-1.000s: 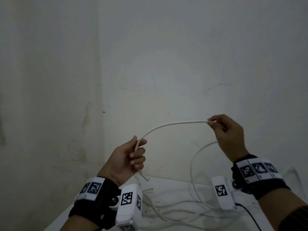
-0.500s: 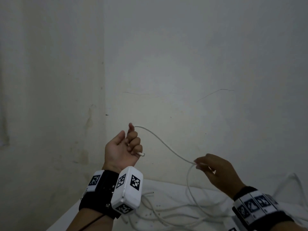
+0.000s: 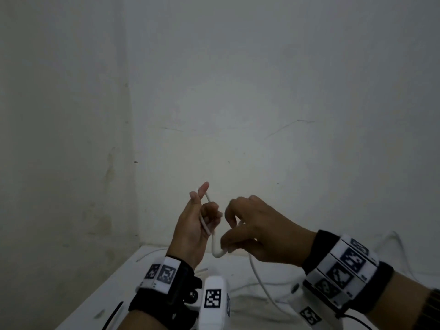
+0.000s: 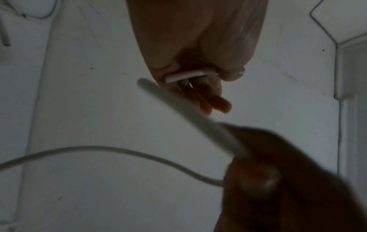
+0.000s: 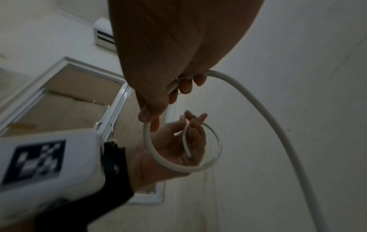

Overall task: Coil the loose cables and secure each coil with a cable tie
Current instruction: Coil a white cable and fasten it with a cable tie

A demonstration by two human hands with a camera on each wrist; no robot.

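While no readable writing shows beyond the coded squares on my wristbands (image 3: pixel 164 273), my left hand (image 3: pixel 192 225) curls around the white cable (image 3: pixel 215 246), raised above the worktop (image 3: pixel 123 282), my right hand (image 3: pixel 257 232) pinching its loop, the trailing end cut off below.

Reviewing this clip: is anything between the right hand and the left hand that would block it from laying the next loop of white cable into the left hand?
Nothing visible. The right hand pinches the white cable close beside the left hand, which grips the cable end in curled fingers. Only the cable's own loop spans the gap.
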